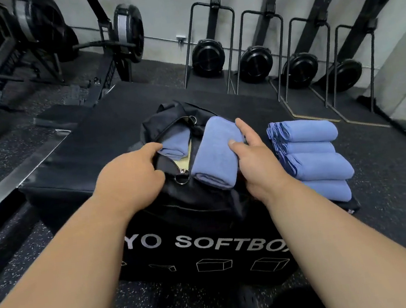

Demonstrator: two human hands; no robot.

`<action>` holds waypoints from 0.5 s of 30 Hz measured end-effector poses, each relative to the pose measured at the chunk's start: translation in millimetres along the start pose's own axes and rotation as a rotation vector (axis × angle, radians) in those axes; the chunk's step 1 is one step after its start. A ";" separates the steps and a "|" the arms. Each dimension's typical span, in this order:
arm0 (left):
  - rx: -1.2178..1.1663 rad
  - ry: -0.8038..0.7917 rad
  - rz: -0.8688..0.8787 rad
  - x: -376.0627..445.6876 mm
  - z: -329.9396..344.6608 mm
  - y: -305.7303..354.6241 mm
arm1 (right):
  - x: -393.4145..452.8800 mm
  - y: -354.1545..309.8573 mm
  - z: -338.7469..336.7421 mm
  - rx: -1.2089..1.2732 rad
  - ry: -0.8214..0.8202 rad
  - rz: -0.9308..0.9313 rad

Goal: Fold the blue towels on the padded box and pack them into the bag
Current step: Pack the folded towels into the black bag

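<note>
Packing step in hand, folding apparently done for the towels in sight. On the padded box, a black bag lying unzipped, one folded towel already inside the opening. Second folded towel held at the mouth of the bag by the right hand: thumb pressed on its near side, forefinger stretched along its far edge, a narrow pinching grip closed on the cloth. Left hand at the left lip of the opening, fingertips curled over the edge of the bag and touching the towel within, seemingly holding the mouth apart; exact hold on the fabric hard to make out, fingertips partly hidden. Just right of the bag, a stack of folded towels, four in view, lying on the box, waiting their turn. Next move, by judgement: lower the held towel into the gap beside the first, keeping the fold intact and the zipper edge pulled clear. Likely to call for a wider opening, since the bundle looks nearly as broad as the mouth; risk of the fold slipping loose or catching on the zip pull. Then back to the stack for the next one.
</note>
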State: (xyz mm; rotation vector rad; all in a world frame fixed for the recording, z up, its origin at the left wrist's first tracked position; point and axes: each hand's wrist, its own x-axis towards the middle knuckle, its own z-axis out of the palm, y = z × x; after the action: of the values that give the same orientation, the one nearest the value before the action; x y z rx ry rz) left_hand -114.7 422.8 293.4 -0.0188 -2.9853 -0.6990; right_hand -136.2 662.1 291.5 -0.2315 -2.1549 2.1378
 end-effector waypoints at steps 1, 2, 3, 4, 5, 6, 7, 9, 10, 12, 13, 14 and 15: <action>0.028 -0.041 -0.007 4.4 2.0 -6.9 | 11.4 -1.6 4.3 -0.038 0.011 0.001; 0.043 -0.063 -0.012 6.7 3.9 -10.9 | 21.9 -3.3 9.6 -0.072 0.018 0.010; 0.053 -0.060 -0.008 8.7 6.1 -13.7 | 32.1 -3.7 15.1 -0.100 0.019 0.028; 0.062 -0.039 0.005 9.9 6.9 -15.3 | 42.0 -2.7 21.2 -0.127 0.018 0.049; 0.064 -0.015 0.019 11.3 6.5 -16.5 | 51.1 -0.8 27.4 -0.161 0.012 0.064; 0.057 0.002 0.032 11.7 4.2 -17.5 | 58.7 1.7 34.5 -0.200 0.002 0.077; 0.038 0.018 0.041 11.9 0.9 -18.7 | 63.9 3.8 41.8 -0.240 -0.020 0.087; -0.036 0.034 0.042 13.1 -4.0 -23.2 | 69.7 8.4 57.5 -0.326 -0.106 0.115; -0.071 0.033 0.039 13.4 -5.0 -25.2 | 69.8 10.2 64.3 -0.362 -0.156 0.137; -0.107 0.028 0.045 14.7 -3.7 -28.0 | 68.8 17.1 75.3 -0.383 -0.242 0.198; -0.120 0.029 0.050 15.7 -2.3 -29.6 | 68.6 21.8 79.6 -0.372 -0.280 0.227; -0.128 0.031 0.052 17.0 -0.7 -31.1 | 69.1 26.7 82.8 -0.362 -0.317 0.248; -0.134 0.031 0.050 18.3 0.7 -32.6 | 69.3 30.8 85.2 -0.360 -0.357 0.261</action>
State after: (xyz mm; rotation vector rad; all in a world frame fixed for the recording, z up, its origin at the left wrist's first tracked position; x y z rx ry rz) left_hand -134.0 393.8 279.8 -0.0895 -2.8917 -0.8834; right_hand -218.0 590.6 257.1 -0.1752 -2.8594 2.0219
